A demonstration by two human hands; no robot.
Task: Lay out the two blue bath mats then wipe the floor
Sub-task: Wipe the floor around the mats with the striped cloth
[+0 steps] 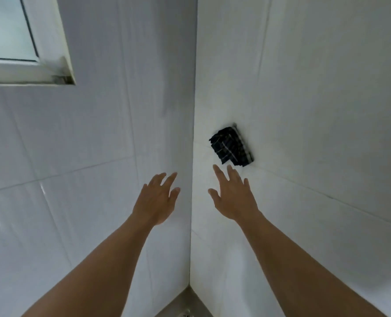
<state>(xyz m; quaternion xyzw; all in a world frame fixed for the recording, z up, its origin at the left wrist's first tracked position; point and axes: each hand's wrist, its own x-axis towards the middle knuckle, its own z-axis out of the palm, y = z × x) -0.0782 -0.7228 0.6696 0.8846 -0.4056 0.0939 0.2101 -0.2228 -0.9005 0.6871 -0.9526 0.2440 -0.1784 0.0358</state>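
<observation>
A dark checked cloth (232, 146) hangs on the right-hand white tiled wall, close to the corner. My right hand (232, 194) is raised just below it, fingers spread and empty, fingertips a short way from the cloth's lower edge. My left hand (158, 197) is raised beside it on the other side of the corner, fingers apart and holding nothing. No blue bath mat is in view. Only a small grey patch of floor (180, 305) shows at the bottom.
Two white tiled walls meet in a corner (193, 133) straight ahead. A white-framed window (30, 42) sits at the upper left. A small drain fitting (186, 313) lies on the floor at the bottom edge.
</observation>
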